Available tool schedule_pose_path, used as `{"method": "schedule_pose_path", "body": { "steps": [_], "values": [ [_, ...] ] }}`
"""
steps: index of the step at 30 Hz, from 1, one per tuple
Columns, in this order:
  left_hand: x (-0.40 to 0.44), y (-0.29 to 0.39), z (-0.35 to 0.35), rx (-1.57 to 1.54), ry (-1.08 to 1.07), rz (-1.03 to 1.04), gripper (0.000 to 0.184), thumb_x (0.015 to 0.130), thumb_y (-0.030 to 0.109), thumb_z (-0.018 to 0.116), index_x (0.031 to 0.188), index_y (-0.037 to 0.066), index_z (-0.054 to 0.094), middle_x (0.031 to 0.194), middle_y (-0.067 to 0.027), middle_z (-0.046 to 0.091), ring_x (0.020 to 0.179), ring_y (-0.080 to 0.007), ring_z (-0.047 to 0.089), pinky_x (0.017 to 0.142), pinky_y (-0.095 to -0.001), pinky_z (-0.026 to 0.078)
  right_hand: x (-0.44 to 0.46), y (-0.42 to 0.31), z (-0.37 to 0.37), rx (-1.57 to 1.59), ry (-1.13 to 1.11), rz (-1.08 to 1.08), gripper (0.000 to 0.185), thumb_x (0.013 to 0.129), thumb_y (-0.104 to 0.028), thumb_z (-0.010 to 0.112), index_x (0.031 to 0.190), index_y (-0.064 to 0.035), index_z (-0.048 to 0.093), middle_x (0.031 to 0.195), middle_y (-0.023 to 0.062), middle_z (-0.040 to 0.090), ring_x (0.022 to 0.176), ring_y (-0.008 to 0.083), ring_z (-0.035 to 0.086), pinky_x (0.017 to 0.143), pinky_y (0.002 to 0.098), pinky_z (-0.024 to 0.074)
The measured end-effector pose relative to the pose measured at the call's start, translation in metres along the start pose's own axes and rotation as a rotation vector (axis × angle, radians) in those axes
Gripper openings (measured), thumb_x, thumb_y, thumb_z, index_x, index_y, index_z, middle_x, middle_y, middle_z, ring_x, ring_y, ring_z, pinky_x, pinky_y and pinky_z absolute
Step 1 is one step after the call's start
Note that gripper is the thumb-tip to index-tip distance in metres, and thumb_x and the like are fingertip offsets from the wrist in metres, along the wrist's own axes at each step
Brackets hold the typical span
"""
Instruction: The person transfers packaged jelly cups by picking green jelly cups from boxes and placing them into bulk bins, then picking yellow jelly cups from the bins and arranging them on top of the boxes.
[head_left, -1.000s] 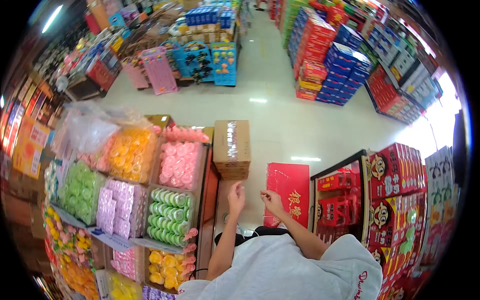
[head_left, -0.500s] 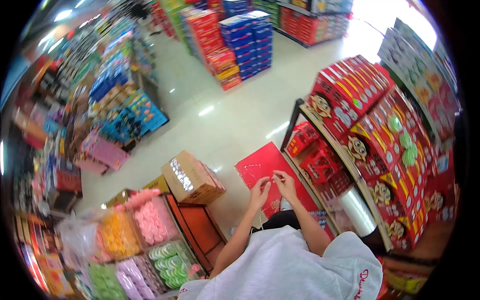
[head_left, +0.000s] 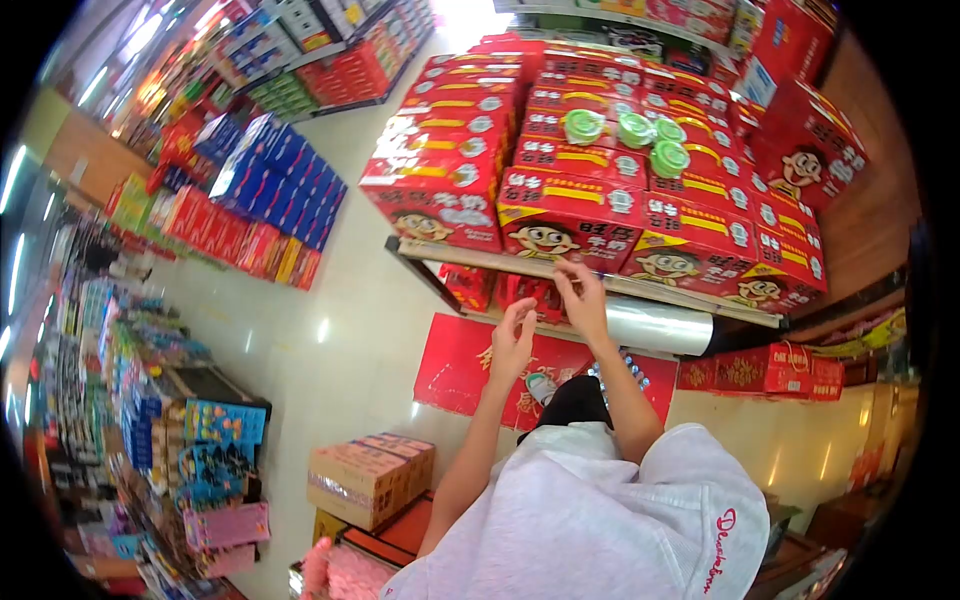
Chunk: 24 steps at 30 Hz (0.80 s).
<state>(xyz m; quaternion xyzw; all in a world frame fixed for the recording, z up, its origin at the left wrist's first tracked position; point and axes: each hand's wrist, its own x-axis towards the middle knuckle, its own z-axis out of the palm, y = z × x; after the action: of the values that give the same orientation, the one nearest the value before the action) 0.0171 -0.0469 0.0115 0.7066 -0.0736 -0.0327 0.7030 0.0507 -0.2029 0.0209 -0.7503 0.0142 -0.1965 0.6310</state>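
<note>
My left hand (head_left: pixel 513 342) is raised in front of my body, fingers loosely bent and apart, with nothing visible in it. Higher and to its right is my right hand (head_left: pixel 583 298), its fingers slightly curled and spread near the front edge of a display shelf (head_left: pixel 480 258). I cannot tell whether its fingertips touch that edge. Red milk cartons (head_left: pixel 570 225) with a cartoon face stand in rows on the shelf, just beyond my hands. Several round green-lidded tubs (head_left: pixel 668 158) lie on top of them.
A clear plastic roll (head_left: pixel 660 326) hangs under the shelf edge. Below lies a red mat (head_left: pixel 450 365) on the floor. Cardboard boxes (head_left: pixel 370 480) stand at the lower left, near pink packs (head_left: pixel 355 575). Blue cartons (head_left: pixel 280 180) are stacked farther off at left.
My view has swung right, bringing the milk-carton display in front of me. My hands, close together before, are now farther apart, with the right one nearer the shelf edge.
</note>
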Motion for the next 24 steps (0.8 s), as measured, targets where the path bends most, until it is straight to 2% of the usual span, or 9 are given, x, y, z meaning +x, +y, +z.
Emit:
{"method": "schedule_pose_path", "body": {
  "steps": [2,3,7,9,12,15,16,20,24],
  "values": [
    [0.030,0.017,0.026,-0.059,-0.080,0.019,0.027,0.098,0.012,0.049,0.120,-0.003,0.052,0.118,-0.0108,0.059,0.111,-0.0151,0.055,0.098,-0.0279,0.041,0.027,-0.014,-0.028,-0.013,0.161,-0.085,0.020,0.089,-0.012,0.061,0.105,-0.0009,0.063,0.088,0.0051,0.062,0.070,0.0122,0.059,0.065,0.0253,0.0471],
    [0.046,0.016,0.038,-0.047,-0.082,0.100,0.028,0.097,0.017,0.052,0.120,0.001,0.055,0.112,-0.0112,0.063,0.102,-0.0158,0.060,0.085,-0.0277,0.047,0.041,-0.014,-0.041,0.035,0.236,-0.077,0.020,0.089,-0.012,0.062,0.106,-0.0010,0.063,0.087,0.0049,0.060,0.071,0.0125,0.058,0.065,0.0258,0.0469],
    [0.105,0.042,0.088,0.006,-0.223,0.227,0.028,0.096,0.014,0.053,0.119,-0.001,0.055,0.109,-0.0128,0.064,0.101,-0.0160,0.061,0.083,-0.0283,0.049,0.102,-0.004,-0.104,-0.290,0.507,-0.163,0.024,0.087,-0.011,0.063,0.109,-0.0017,0.059,0.096,0.0063,0.055,0.075,0.0124,0.056,0.064,0.0270,0.0458],
    [0.135,0.044,0.116,-0.060,-0.276,0.212,0.029,0.095,0.014,0.054,0.118,-0.002,0.055,0.108,-0.0140,0.064,0.099,-0.0168,0.061,0.080,-0.0281,0.050,0.130,-0.005,-0.126,-0.165,0.563,-0.067,0.039,0.084,-0.015,0.068,0.119,-0.0031,0.055,0.108,0.0107,0.050,0.087,0.0192,0.056,0.075,0.0309,0.0469],
    [0.170,0.057,0.153,-0.060,-0.326,0.256,0.030,0.095,0.014,0.054,0.119,-0.003,0.054,0.108,-0.0149,0.063,0.099,-0.0174,0.061,0.078,-0.0280,0.050,0.168,0.012,-0.152,-0.369,0.590,-0.097,0.062,0.077,-0.022,0.074,0.130,-0.0041,0.047,0.120,0.0179,0.044,0.116,0.0316,0.042,0.098,0.0387,0.0375],
    [0.202,0.063,0.179,0.043,-0.385,0.236,0.032,0.096,0.016,0.053,0.123,-0.001,0.052,0.112,-0.0119,0.062,0.104,-0.0167,0.058,0.084,-0.0298,0.050,0.191,0.031,-0.156,-0.499,0.589,-0.224,0.067,0.074,-0.028,0.076,0.129,-0.0046,0.047,0.128,0.0196,0.042,0.121,0.0347,0.040,0.103,0.0414,0.0328],
    [0.212,0.064,0.186,0.054,-0.393,0.223,0.034,0.095,0.017,0.054,0.124,-0.001,0.051,0.113,-0.0125,0.061,0.103,-0.0172,0.059,0.083,-0.0298,0.050,0.193,0.032,-0.155,-0.560,0.574,-0.173,0.066,0.073,-0.030,0.075,0.128,-0.0043,0.049,0.132,0.0209,0.042,0.123,0.0354,0.039,0.104,0.0424,0.0318],
    [0.236,0.054,0.209,-0.063,-0.422,0.255,0.039,0.096,0.017,0.053,0.130,-0.001,0.046,0.120,-0.0150,0.057,0.105,-0.0171,0.058,0.082,-0.0289,0.051,0.196,0.034,-0.150,-0.532,0.623,-0.207,0.051,0.070,-0.019,0.076,0.115,-0.0037,0.057,0.114,0.0178,0.057,0.110,0.0358,0.048,0.098,0.0453,0.0352],
    [0.250,0.037,0.209,-0.239,-0.352,0.064,0.045,0.099,0.025,0.047,0.132,-0.004,0.042,0.122,-0.0169,0.056,0.107,-0.0178,0.057,0.083,-0.0289,0.051,0.190,0.023,-0.148,-0.613,0.653,-0.234,0.043,0.069,-0.017,0.076,0.108,-0.0042,0.060,0.110,0.0145,0.059,0.108,0.0334,0.049,0.097,0.0421,0.0363]
  ]
}}
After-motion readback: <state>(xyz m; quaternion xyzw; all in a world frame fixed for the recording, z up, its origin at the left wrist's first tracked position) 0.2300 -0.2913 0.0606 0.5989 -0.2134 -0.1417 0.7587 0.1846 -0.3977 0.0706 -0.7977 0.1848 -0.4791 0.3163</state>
